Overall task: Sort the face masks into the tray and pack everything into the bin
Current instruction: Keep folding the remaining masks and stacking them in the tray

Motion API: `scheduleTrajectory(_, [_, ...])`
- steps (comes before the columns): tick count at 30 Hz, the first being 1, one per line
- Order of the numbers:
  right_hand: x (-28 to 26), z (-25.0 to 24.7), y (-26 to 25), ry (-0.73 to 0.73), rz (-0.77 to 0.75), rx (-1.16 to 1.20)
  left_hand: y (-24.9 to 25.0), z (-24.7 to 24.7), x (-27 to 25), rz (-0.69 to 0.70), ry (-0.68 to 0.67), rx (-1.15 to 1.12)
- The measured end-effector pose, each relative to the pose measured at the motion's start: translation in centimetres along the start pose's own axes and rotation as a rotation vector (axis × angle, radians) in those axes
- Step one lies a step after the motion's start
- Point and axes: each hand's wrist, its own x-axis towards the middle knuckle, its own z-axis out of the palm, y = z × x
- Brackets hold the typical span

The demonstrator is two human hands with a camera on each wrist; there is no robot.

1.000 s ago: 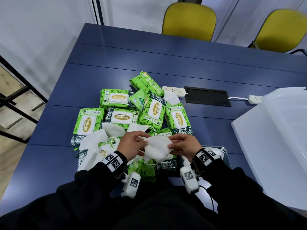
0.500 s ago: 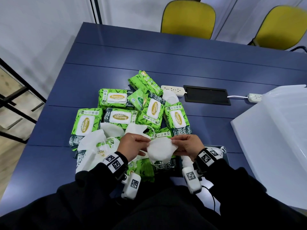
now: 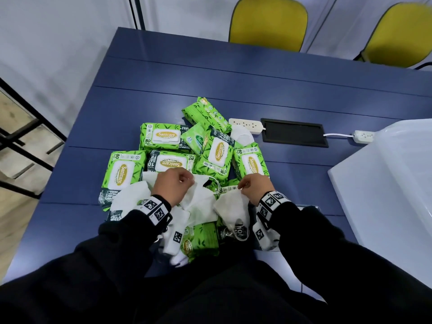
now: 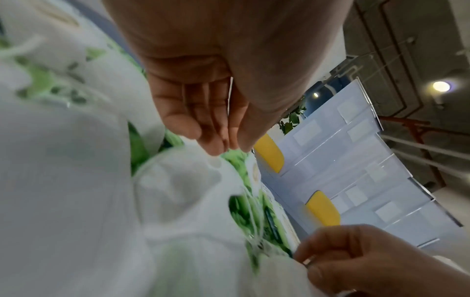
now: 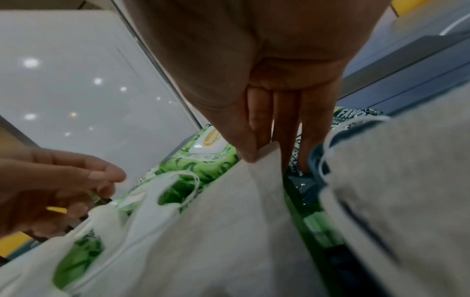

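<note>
1. The right hand pinches the corner of a white face mask between thumb and fingers, at the near edge of the wipes pile.
2. The left hand, fingers curled, grips a thin ear loop; its mask is blurred.
3. The clear bin, right of the pile, is cut off by the frame.

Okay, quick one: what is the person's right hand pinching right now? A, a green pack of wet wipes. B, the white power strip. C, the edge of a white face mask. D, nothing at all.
C: in the right wrist view the thumb and fingers of the right hand pinch the top edge of a white face mask, which hangs below that hand in the head view.
</note>
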Motion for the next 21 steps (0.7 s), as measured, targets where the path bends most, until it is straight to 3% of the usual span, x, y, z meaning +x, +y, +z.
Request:
scheduleTrajectory(4, [1.0,-0.2,0.1,0.000,0.036,-0.041,-1.3,-1.1,2.0,-0.039,-0.026,0.308])
scheduleTrajectory(9, [0.9,0.1,-0.3,0.000,-0.074,-0.125,-1.9,-0.2,2.6,-0.125,-0.089,0.438])
scheduleTrajectory(13, [0.6,1.3,-2.0,-0.001,-0.178,-0.097,-1.5,0.0,2.7,-0.167,-0.095,0.321])
scheduleTrajectory(18, [0.5,2.2,-4.3,0.070,-0.132,0.111,-0.7,-2.7,2.3,-0.114,-0.009,0.054])
scheduleTrajectory(21, [0.5,2.1,-5.5,0.057,-0.132,0.102,-0.2,-5.4,1.4,-0.079,0.094,-0.144])
